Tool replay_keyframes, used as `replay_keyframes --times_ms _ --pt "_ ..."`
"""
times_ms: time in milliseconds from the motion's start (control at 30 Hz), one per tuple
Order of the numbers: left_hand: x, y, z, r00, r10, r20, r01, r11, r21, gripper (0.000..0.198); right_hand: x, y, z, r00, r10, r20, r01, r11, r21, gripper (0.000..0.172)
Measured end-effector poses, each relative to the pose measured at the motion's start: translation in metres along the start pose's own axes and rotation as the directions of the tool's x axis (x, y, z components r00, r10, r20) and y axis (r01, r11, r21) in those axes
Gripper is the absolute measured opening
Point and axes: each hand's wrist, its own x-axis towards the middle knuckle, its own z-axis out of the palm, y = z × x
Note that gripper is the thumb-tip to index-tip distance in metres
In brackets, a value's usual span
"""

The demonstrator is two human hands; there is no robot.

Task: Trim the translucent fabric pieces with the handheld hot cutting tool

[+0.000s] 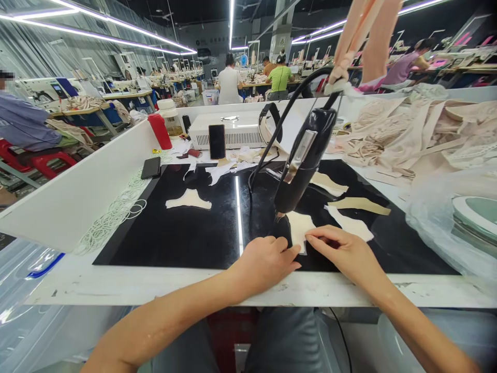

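Observation:
A cream fabric piece [298,230] lies on the black mat [186,238] between my two hands. My left hand [266,264] is closed, with curled fingers and thumb at the piece's lower left edge; its fingertips are partly hidden. On the other side, thumb and forefinger of my right hand [341,254] pinch the right edge. Just above the piece hangs a tilted black handheld tool [305,160], its narrow lower tip close to the fabric's upper left corner. Fabric strips [344,57] hold the tool up.
Other cut pieces lie on the mat: a white piece [189,199] at left, a tan strip [359,205] and a white piece [351,224] at right. Around it are green cord [112,217], a black phone [216,141], a red cup [159,132], heaped beige fabric [419,134] and clear plastic [438,217].

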Motion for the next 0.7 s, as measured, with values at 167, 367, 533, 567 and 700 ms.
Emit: replay_keyframes --times_ms 167,367,533,567,700 --pt "0.001 0.0 -0.001 1.0 0.01 0.0 -0.01 1.0 0.02 0.034 0.02 0.0 -0.006 0.971 0.235 -0.041 -0.212 0.929 0.304 0.02" --pt "0.001 0.002 0.0 1.0 -0.02 0.017 0.019 0.999 0.05 0.032 0.075 -0.001 -0.006 0.94 0.264 -0.214 -0.085 0.793 0.604 0.016" --pt "0.001 0.001 0.007 1.0 -0.001 -0.025 0.003 0.998 0.06 0.035 0.085 -0.024 -0.019 0.801 0.192 -0.567 0.253 0.749 0.612 0.015" --pt "0.001 0.001 0.008 1.0 0.005 -0.028 -0.004 0.998 0.061 0.036 0.079 -0.031 -0.021 0.783 0.165 -0.599 0.307 0.735 0.604 0.015" --pt "0.002 0.001 0.005 1.0 -0.01 0.003 0.01 1.0 0.002 0.038 0.042 -0.056 -0.023 0.797 0.097 -0.596 0.399 0.657 0.64 0.007"
